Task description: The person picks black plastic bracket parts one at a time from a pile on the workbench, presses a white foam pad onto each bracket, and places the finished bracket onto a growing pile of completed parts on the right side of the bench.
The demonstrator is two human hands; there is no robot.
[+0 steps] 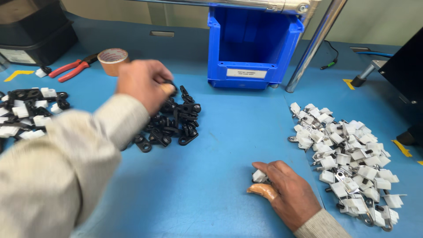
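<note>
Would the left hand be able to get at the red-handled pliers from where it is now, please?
Probably yes. The left hand is over the pile of black clips, and the red-handled pliers lie just beyond it on the blue table. Only the roll of tape stands close by, beside the handles, not across them.

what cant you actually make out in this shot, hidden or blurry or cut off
Head view only:
- Left hand: motion-blurred; the black part at its fingertips cannot be made out.
- Right hand: covers most of the white clip under it.
- Pile of black brackets: its left side is hidden by the left sleeve.
- Assembled parts: cut off by the left edge.
- Blue bin: top cut off, contents unseen.
</note>
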